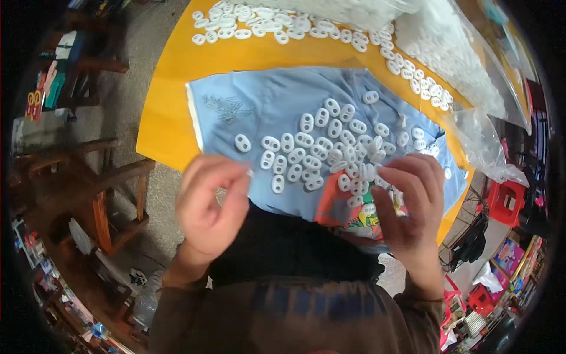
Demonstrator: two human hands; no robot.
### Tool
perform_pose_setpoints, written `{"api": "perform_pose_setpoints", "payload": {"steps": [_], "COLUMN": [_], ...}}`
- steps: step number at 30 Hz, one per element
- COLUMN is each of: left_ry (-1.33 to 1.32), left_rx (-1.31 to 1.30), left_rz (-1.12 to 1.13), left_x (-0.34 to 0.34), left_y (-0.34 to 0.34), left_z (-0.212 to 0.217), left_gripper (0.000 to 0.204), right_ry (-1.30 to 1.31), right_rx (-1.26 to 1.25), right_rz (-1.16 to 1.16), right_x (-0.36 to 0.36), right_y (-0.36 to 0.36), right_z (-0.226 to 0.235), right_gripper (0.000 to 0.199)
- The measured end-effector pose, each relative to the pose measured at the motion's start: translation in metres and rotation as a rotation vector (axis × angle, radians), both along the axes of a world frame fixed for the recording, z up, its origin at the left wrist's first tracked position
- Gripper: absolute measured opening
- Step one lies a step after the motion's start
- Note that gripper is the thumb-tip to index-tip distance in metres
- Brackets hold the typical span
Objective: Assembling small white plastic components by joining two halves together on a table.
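Observation:
Many small white oval plastic pieces, each with two holes [304,140], lie scattered over a light blue cloth [265,88] in front of me. My left hand [213,203] is raised at the cloth's near left edge, thumb and forefinger pinched together. A tiny pale bit shows at those fingertips, too small to name. Over the right part of the pile is my right hand [413,206], its fingers curved and its thumb apart from the forefinger. White pieces lie right by these fingertips, and I see none clearly gripped. A cluster of thin metal pins [229,109] rests on the cloth's far left.
Under the cloth is a yellow tabletop [168,112]. More white pieces [259,23] lie along its far edge, beside large clear plastic bags [448,53] filled with white items. Wooden stools [112,200] stand on the left, a red plastic stool [506,202] on the right.

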State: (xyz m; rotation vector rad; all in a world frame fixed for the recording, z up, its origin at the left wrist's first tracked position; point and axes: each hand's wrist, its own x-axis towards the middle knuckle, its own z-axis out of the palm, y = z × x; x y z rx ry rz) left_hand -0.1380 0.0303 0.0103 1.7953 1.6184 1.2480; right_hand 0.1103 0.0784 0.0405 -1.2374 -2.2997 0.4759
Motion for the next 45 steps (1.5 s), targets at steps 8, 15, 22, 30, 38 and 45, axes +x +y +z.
{"api": "perform_pose_setpoints", "payload": {"steps": [8, 15, 22, 30, 38, 45], "left_ry": [0.237, 0.21, 0.292, 0.291, 0.272, -0.167], "left_rx": [0.062, 0.007, 0.059, 0.086, 0.07, 0.049], "left_rz": [0.102, 0.077, 0.09, 0.082, 0.103, 0.118], "left_x": [-0.031, -0.04, -0.043, -0.045, -0.042, -0.041], "left_y": [0.018, 0.021, 0.024, 0.025, 0.024, 0.015], "left_z": [-0.029, -0.032, -0.037, -0.039, -0.039, -0.011], "left_gripper": [0.028, 0.032, 0.032, 0.031, 0.028, 0.023], "right_ry": [-0.011, -0.142, -0.094, 0.025, 0.083, 0.663], "right_rx": [0.137, 0.09, 0.031, -0.124, -0.13, -0.944], "right_rz": [0.328, 0.384, 0.344, 0.238, 0.147, 0.023], "right_x": [-0.094, -0.11, -0.117, -0.13, -0.127, -0.118], "right_y": [0.049, 0.061, 0.071, 0.08, 0.072, 0.043], "right_z": [-0.02, -0.03, -0.034, -0.036, -0.027, -0.005], "right_gripper": [0.02, 0.027, 0.018, 0.009, 0.009, 0.012]}}
